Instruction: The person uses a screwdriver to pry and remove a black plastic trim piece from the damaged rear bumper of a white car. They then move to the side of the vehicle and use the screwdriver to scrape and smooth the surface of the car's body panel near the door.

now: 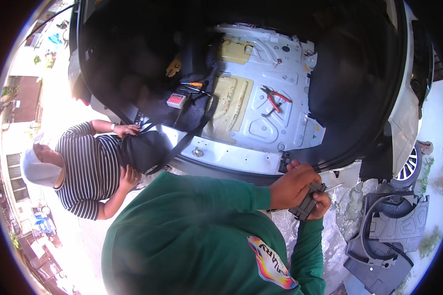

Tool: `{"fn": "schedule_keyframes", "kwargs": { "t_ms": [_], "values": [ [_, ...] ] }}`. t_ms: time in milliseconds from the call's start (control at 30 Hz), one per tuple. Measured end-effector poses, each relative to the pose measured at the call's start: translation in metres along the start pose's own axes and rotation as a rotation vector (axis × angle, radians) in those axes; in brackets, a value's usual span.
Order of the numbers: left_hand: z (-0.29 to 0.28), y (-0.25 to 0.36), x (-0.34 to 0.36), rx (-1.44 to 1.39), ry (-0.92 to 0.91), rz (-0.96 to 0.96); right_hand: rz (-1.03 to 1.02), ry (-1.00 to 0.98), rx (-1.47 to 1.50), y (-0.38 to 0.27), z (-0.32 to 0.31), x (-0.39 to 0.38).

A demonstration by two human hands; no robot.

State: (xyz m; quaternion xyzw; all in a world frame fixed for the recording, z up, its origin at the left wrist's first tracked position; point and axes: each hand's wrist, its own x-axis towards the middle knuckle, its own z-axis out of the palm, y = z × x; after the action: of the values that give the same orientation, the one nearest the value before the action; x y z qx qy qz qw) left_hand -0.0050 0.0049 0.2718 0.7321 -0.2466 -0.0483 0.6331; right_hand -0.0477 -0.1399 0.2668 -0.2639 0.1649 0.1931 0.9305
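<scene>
My left hand (294, 183) and my right hand (320, 205) grip a dark grey plastic piece (305, 206) beside the rear edge of an open car trunk (236, 153). A thin metal shaft (333, 187) sticks out rightward from the piece; I cannot see which hand, if either, holds it. On the bare metal trunk floor (263, 113) lie red-handled pliers (275, 100) and a small dark metal tool (270, 112). An orange-handled screwdriver (195, 84) and a small red-and-white box (176, 101) lie on dark lining at the trunk's left.
A co-worker (86, 172) in a striped shirt and cap stands at left, both hands on a black bag-like item (142, 150). Removed grey moulded panels (389, 226) lie on the ground at right, near the car's wheel (404, 164). The dark bumper edge runs before me.
</scene>
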Motion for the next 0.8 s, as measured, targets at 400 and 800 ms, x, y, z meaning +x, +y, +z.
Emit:
{"fn": "schedule_keyframes", "kwargs": {
  "t_ms": [400,800],
  "values": [
    [-0.005,-0.005,0.027,-0.08,-0.044,-0.126,-0.005,0.144,0.121,-0.025,-0.03,-0.044],
    [0.043,-0.236,-0.04,0.389,-0.177,-0.793,-0.157,0.211,0.126,-0.039,-0.058,-0.126]
  ]
}}
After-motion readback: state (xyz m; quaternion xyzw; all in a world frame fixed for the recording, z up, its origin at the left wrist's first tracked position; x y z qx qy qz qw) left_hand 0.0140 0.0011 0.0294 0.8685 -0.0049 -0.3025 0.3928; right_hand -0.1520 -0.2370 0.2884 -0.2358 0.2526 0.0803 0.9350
